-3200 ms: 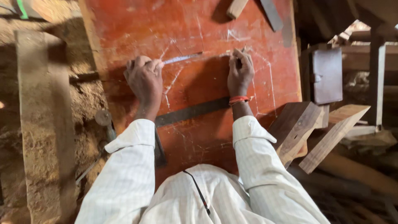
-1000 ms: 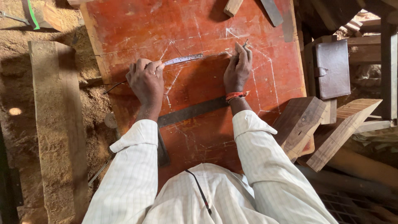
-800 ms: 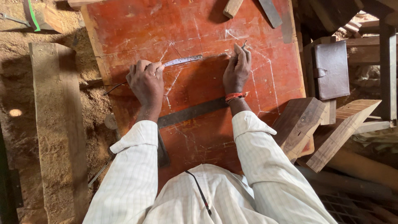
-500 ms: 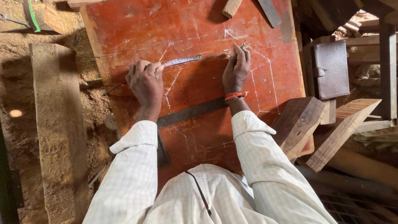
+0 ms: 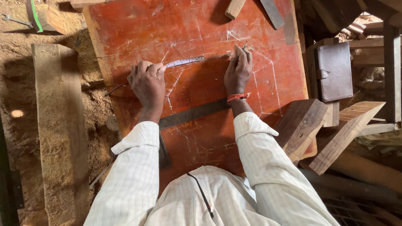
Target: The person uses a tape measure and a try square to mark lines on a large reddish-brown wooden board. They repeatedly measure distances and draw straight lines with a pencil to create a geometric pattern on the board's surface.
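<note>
Nearest, a dark flat steel square (image 5: pixel 193 113) lies slantwise across the worn red-painted wooden board (image 5: pixel 138 25) that serves as the desk, just under both wrists; it is untouched, apparently parked within reach. Farther in, the left hand (image 5: pixel 146 83) presses down on the near-left end of a thin bright metal ruler (image 5: pixel 184 61), grip closed, fingers curled over it, likely to pin it flat so its edge does not slip. The ruler runs rightward along a pale scratched line on the board. At its right end the right hand (image 5: pixel 238 72) pinches a slim pencil-like marker (image 5: pixel 244 44), fingers together around the shaft, tip at the line. Right of the desk lie cut brown wooden blocks (image 5: pixel 302 125); at the far edge, a pale wood offcut (image 5: pixel 233 8).
</note>
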